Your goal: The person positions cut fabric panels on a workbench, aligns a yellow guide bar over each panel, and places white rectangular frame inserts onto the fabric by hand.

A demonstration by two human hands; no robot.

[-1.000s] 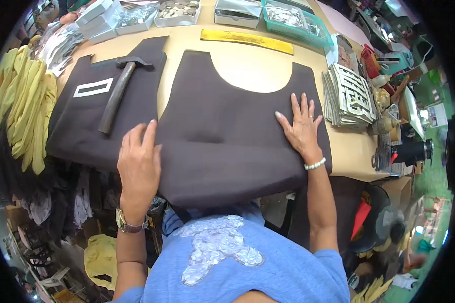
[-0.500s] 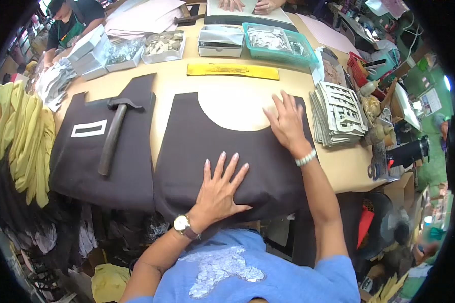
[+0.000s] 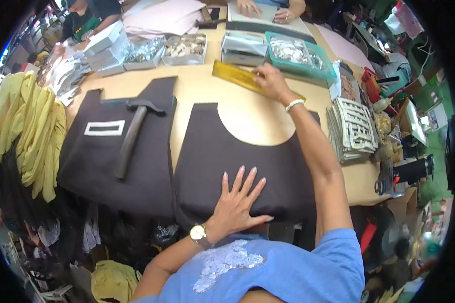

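My left hand (image 3: 237, 204) lies flat with its fingers spread on a dark fabric piece (image 3: 202, 151) that has a rounded cut-out at its far edge. Beyond that cut-out, my right hand (image 3: 272, 83) grips a long yellow ruler-like strip (image 3: 231, 73), which slants across the table. The fingertips on the strip are partly hidden. To the left, another dark fabric stack (image 3: 91, 161) carries a white rectangular frame template (image 3: 104, 122) and a hammer (image 3: 130, 141) with a dark handle.
Along the back stand a box of wooden pieces (image 3: 184, 46), a white box (image 3: 244, 45) and a green tray (image 3: 328, 76). Stacked cut-out templates (image 3: 354, 129) sit at right. Yellow cloths (image 3: 17, 123) hang at left. A co-worker's hands (image 3: 283, 15) rest on a board opposite.
My right hand has left the fabric's right edge and taken hold of the yellow strip, which now slants. My left hand stays flat on the fabric. The view has shifted slightly.
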